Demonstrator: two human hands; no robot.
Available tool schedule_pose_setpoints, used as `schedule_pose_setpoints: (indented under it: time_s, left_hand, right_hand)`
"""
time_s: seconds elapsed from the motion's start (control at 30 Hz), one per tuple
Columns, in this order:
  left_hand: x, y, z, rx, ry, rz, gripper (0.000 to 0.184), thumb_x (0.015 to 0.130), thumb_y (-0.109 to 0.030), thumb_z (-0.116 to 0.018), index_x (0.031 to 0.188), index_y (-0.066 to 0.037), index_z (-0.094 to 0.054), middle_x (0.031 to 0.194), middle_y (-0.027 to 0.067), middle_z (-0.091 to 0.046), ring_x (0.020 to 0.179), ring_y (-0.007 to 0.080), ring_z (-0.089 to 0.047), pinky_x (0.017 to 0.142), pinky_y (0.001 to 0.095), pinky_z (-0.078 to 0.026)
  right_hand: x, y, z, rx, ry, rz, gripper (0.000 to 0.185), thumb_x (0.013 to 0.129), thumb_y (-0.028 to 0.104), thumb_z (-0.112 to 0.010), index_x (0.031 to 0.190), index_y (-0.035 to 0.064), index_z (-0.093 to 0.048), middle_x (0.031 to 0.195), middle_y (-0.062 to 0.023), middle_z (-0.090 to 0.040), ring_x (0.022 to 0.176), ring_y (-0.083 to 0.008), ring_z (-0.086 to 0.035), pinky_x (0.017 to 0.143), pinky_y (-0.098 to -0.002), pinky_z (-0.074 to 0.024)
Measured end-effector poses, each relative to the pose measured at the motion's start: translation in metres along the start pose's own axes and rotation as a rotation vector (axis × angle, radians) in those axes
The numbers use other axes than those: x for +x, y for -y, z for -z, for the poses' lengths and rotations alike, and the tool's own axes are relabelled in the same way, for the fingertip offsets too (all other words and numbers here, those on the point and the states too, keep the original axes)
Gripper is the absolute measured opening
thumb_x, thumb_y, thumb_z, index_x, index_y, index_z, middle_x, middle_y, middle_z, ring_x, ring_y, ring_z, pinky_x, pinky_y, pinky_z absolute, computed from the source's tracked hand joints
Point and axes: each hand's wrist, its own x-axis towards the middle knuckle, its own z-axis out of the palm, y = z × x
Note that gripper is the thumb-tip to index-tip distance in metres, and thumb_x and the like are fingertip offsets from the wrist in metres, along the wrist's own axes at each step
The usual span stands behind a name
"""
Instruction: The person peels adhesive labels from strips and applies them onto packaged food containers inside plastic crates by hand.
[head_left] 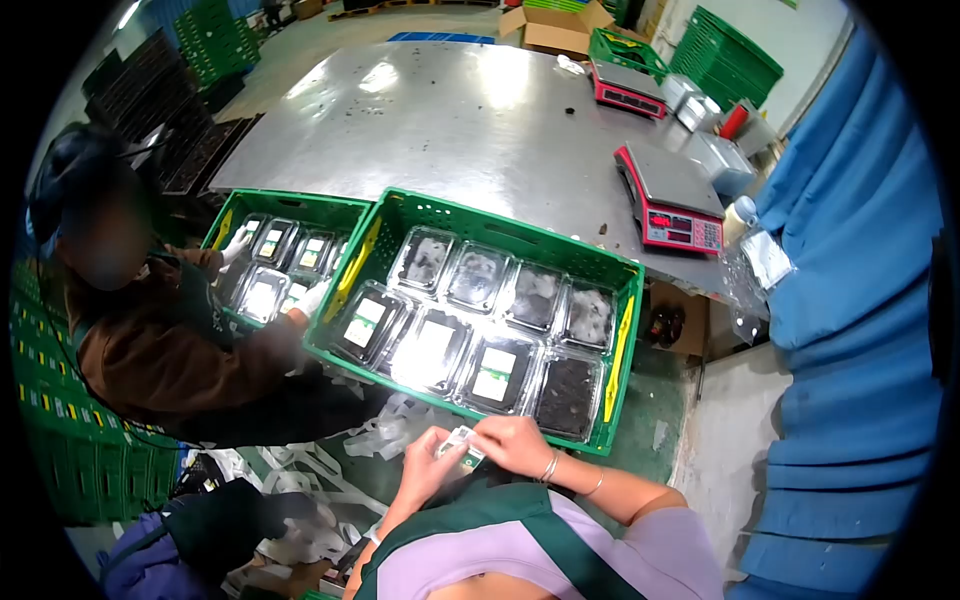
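Note:
Close to my body, my left hand (426, 466) grips a small stack of white-and-green labels (466, 456). The fingers of my right hand (512, 445) are pinched at the top edge of the same labels. Just beyond both hands, a green crate (505, 232) holds two rows of clear plastic clamshell boxes with dark contents. In the near row, a labelled box (494, 374) sits beside a box with a bare lid (569, 395). Lids in the far row, such as on this fogged box (475, 274), show no label.
A co-worker (150, 330) in white gloves handles boxes in a second green crate (290, 203) at left. Another person (215, 530) is low at bottom left. Red scales (680, 190) stand on the metal table (400, 130). A blue curtain (850, 300) hangs at right.

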Motion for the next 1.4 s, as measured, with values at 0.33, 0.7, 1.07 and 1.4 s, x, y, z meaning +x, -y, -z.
schedule_pose_setpoints:
  time_s: [0.33,0.7,1.07,1.4]
  left_hand:
    - [0.006,-0.049,-0.009,0.649,0.294,-0.546,0.023,0.076,-0.014,-0.059,0.097,-0.006,-0.056,0.085,0.011,-0.063,0.078,0.0329,-0.06,0.069,0.0346,-0.046]
    - [0.023,-0.036,-0.034,-0.045,-0.013,-0.148,0.026,0.079,-0.003,-0.057,0.104,0.002,-0.056,0.089,0.009,-0.063,0.081,0.0105,-0.057,0.073,0.0254,-0.045]
    - [0.032,-0.073,-0.025,0.423,0.422,-0.178,0.022,0.08,-0.01,-0.055,0.1,-0.004,-0.056,0.092,0.0182,-0.061,0.082,0.0287,-0.06,0.073,0.0331,-0.044]
    - [0.03,-0.08,-0.031,-0.351,-0.062,-0.095,0.016,0.084,-0.003,-0.053,0.097,0.004,-0.055,0.085,0.0033,-0.059,0.077,0.0086,-0.054,0.068,0.0218,-0.044]
  right_hand:
    - [-0.021,-0.108,0.088,-0.758,0.166,-0.361,0.037,0.065,0.026,-0.07,0.091,0.0071,-0.052,0.081,-0.0114,-0.057,0.072,-0.0296,-0.058,0.059,-0.0387,-0.0456]
    - [0.005,-0.008,0.052,0.117,0.003,-0.122,0.018,0.077,0.019,-0.063,0.08,0.0016,-0.058,0.068,-0.0089,-0.055,0.057,-0.0186,-0.056,0.052,-0.0276,-0.0433]
    - [0.08,-0.187,0.157,-0.787,-0.177,-0.354,0.031,0.07,0.02,-0.066,0.087,0.0054,-0.046,0.083,-0.0159,-0.056,0.076,-0.0358,-0.057,0.064,-0.0428,-0.0463]
    - [0.081,-0.091,0.095,-0.005,0.183,-0.075,0.026,0.08,0.028,-0.058,0.097,0.0086,-0.06,0.09,-0.0124,-0.06,0.08,-0.0285,-0.059,0.072,-0.0362,-0.0462]
